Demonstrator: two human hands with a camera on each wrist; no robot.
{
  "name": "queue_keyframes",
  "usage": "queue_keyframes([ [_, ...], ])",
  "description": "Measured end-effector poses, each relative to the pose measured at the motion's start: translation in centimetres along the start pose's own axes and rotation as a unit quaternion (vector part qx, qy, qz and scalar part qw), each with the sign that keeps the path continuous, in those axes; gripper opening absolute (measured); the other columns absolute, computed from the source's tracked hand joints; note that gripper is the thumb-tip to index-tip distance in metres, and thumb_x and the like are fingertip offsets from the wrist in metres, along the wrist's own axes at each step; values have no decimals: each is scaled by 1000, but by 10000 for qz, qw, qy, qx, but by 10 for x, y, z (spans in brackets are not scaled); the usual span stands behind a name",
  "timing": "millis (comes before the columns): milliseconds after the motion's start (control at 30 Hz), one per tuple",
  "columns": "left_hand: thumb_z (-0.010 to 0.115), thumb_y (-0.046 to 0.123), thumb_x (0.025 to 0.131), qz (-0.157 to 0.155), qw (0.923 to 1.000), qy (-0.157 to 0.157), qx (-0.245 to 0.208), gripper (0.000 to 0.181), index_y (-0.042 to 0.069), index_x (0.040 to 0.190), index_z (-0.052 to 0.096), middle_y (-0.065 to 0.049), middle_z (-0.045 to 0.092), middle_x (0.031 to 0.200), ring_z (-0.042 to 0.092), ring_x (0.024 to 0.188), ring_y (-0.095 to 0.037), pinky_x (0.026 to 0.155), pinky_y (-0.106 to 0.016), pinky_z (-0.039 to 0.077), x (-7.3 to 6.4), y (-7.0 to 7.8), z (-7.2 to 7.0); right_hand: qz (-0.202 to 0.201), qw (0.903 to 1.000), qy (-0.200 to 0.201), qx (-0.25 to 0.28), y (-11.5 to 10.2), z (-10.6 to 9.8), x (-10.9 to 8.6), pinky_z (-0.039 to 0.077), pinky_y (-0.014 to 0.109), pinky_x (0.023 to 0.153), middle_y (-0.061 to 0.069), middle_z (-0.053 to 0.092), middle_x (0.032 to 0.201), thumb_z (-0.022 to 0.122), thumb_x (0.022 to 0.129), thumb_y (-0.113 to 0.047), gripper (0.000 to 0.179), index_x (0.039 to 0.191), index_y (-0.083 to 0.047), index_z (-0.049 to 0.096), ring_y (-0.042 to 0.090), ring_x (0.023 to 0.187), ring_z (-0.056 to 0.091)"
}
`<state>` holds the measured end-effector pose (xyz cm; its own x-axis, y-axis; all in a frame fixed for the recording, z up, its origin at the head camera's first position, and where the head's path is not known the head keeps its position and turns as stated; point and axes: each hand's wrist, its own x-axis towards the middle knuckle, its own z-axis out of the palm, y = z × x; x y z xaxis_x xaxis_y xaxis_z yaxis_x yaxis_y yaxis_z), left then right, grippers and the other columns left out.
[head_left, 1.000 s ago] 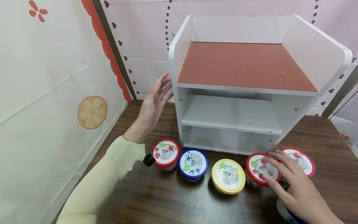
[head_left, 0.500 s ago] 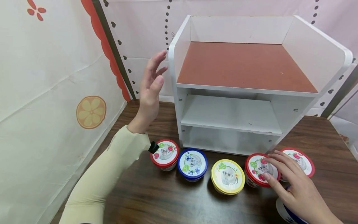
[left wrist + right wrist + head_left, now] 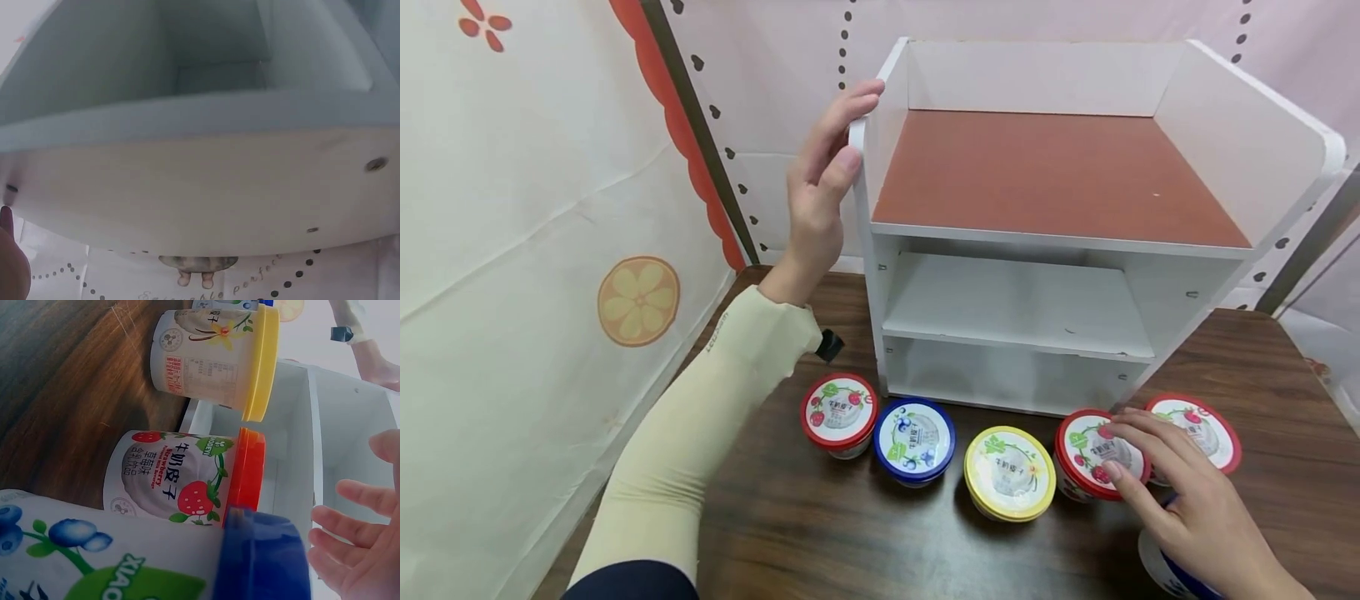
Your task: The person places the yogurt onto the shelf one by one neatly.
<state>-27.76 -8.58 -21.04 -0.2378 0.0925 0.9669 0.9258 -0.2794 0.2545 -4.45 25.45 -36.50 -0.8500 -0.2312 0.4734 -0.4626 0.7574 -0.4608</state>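
Observation:
My left hand is at the upper left side of a white shelf unit. Its fingertips touch the top edge of the side panel, the thumb staying outside. Over on the right, my right hand hovers with spread, slightly bent fingers above a red-lidded strawberry cup and holds nothing. Partly under that hand is a blue-lidded blueberry cup. Another red-lidded cup stands behind its fingers. A yellow-lidded cup stands to its left.
Farther left along the shelf's front are a blue-lidded cup and a red-lidded cup. Everything rests on a dark wooden table. A patterned cloth wall borders the left side; another lies behind the shelf.
My left hand has risen along the shelf's left side, then moved right until its fingertips meet the panel's top edge. My right hand has stayed over the cups.

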Motion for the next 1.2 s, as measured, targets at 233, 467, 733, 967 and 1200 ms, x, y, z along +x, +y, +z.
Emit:
queue_keyframes([
  [233, 39, 7, 83, 277, 9994, 140, 134, 36, -20, 100, 55, -16, 65, 108, 52, 119, -37, 107, -51, 35, 15, -1, 3, 155, 9998, -13, -113, 1, -1, -1, 22, 7, 103, 2, 56, 129, 79, 79, -9, 43, 120, -11, 66, 13, 123, 43],
  [467, 37, 16, 78, 262, 9992, 15, 316, 39, -16, 90, 57, -13, 66, 100, 55, 113, -34, 103, -47, 39, 20, -1, 3, -89, 9999, 129, 72, 0, -1, -9, 26, 10, 104, 2, 58, 127, 79, 76, -3, 48, 122, -11, 66, 10, 122, 44],
  [733, 36, 20, 76, 482, 9975, 316, 415, 37, -13, 81, 54, -19, 63, 87, 57, 103, -33, 103, -47, 38, 20, 5, 13, -286, 9983, 394, 309, -1, -5, -15, 31, 13, 103, 7, 60, 123, 80, 72, 3, 49, 119, -5, 67, 11, 121, 47],
  [967, 37, 21, 76, 696, 9951, 478, 506, 38, -13, 79, 55, -22, 60, 81, 58, 96, -32, 102, -47, 39, 21, 1, 18, -86, 9977, 566, 352, -3, -9, -18, 35, 8, 96, 6, 61, 122, 77, 74, 6, 46, 117, -5, 68, 9, 119, 48],
  [1200, 38, 21, 77, 775, 9948, 374, 552, 39, -13, 79, 56, -24, 60, 81, 59, 96, -30, 101, -46, 41, 24, -3, 18, 413, 9966, 642, 295, -9, -16, -19, 35, 4, 91, 6, 61, 121, 77, 76, 7, 46, 120, -6, 68, 3, 120, 47],
])
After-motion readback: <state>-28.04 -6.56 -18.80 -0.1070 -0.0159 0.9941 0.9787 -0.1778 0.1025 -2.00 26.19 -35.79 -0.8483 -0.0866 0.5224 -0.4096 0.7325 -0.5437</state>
